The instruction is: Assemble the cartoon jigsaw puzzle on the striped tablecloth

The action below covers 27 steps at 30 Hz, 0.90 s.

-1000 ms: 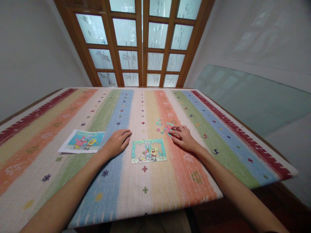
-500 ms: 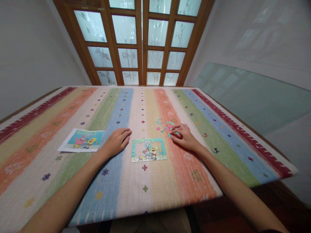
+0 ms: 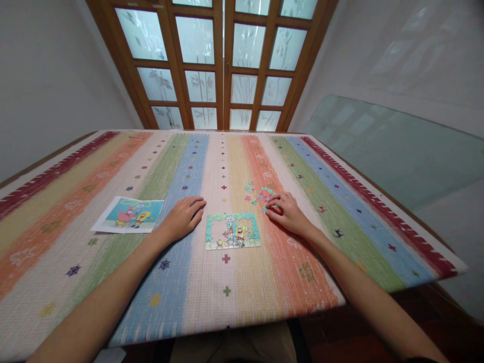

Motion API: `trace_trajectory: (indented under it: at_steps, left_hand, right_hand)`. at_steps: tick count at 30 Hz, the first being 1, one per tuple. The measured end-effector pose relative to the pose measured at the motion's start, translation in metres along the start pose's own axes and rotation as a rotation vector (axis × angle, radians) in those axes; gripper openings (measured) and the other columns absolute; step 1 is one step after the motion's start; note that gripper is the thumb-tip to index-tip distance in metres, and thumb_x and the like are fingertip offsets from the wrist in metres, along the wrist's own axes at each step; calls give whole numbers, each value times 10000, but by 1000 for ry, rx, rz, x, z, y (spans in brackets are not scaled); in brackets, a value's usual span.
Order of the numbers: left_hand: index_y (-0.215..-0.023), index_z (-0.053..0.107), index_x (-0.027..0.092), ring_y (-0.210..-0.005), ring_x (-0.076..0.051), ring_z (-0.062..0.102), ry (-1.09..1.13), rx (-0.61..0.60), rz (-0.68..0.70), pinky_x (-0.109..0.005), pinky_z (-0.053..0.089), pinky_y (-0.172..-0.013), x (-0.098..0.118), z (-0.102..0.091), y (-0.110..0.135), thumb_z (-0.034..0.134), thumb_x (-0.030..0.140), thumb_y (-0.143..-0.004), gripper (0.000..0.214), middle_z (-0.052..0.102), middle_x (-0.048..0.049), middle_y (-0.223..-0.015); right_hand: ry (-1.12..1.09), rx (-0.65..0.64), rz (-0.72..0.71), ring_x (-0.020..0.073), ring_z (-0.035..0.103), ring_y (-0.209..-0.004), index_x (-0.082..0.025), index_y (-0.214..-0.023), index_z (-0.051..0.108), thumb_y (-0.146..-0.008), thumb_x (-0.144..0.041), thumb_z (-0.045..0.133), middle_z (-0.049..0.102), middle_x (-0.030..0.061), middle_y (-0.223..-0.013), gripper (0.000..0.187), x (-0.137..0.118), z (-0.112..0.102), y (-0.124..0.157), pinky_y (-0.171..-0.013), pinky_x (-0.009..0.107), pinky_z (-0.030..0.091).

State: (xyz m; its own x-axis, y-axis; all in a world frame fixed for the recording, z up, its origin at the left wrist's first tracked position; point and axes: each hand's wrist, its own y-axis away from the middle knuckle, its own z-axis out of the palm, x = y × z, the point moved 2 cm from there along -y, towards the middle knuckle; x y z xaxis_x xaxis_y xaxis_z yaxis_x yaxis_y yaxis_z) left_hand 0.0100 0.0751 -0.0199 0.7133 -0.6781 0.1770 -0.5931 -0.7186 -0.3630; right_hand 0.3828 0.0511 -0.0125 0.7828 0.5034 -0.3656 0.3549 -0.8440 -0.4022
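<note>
A small, partly assembled cartoon jigsaw puzzle [image 3: 232, 231] lies on the striped tablecloth [image 3: 212, 282] between my hands. My left hand [image 3: 184, 218] rests flat and open on the cloth just left of the puzzle, holding nothing. My right hand [image 3: 286, 212] sits to the puzzle's upper right, fingers curled with thumb and forefinger pinched at a loose piece by the scattered pile of loose pieces [image 3: 259, 193]. What the pinch holds is too small to name for sure.
A printed reference picture [image 3: 129, 214] of the cartoon lies on the cloth to the left. Wooden doors with frosted glass panes [image 3: 223, 65] stand beyond the table's far edge. A glass sheet [image 3: 393, 151] leans at the right wall.
My right hand's fingers have drawn in from spread over the loose pieces to a pinch and shifted slightly toward me. The left hand has stayed put.
</note>
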Motion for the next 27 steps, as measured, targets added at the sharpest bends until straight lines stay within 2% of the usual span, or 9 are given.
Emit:
trace_trajectory:
  at_steps: [10, 18, 27]
  left_hand:
    - [-1248, 617, 176, -1174, -287, 608, -13, -10, 4, -477, 498, -1022, 0, -1, 1, 369, 337, -1061, 350, 654, -139, -1277]
    - [-1259, 625, 186, -1178, -296, 605, 14, -8, -2, -501, 496, -1026, 0, 0, 1, 381, 332, -1052, 351, 651, -141, -1292]
    - [-1251, 619, 185, -1182, -292, 606, -6, -10, -1, -490, 496, -1025, 1, -1, 0, 371, 336, -1057, 350, 655, -137, -1281]
  right_hand:
    - [-143, 21, 66, 293, 643, -982, -252, -863, 712, -866, -325, 684, 734, 64, -974, 79, 0, -1, -4, -924, 501, 471]
    - [-303, 42, 155, 231, 686, -779, -229, -838, 725, -832, -341, 685, 761, 61, -845, 119, -9, -2, -3, -750, 393, 544]
    - [-458, 54, 223, 210, 676, -709, -216, -824, 711, -824, -389, 688, 750, 56, -802, 174, -17, -3, -4, -706, 378, 542]
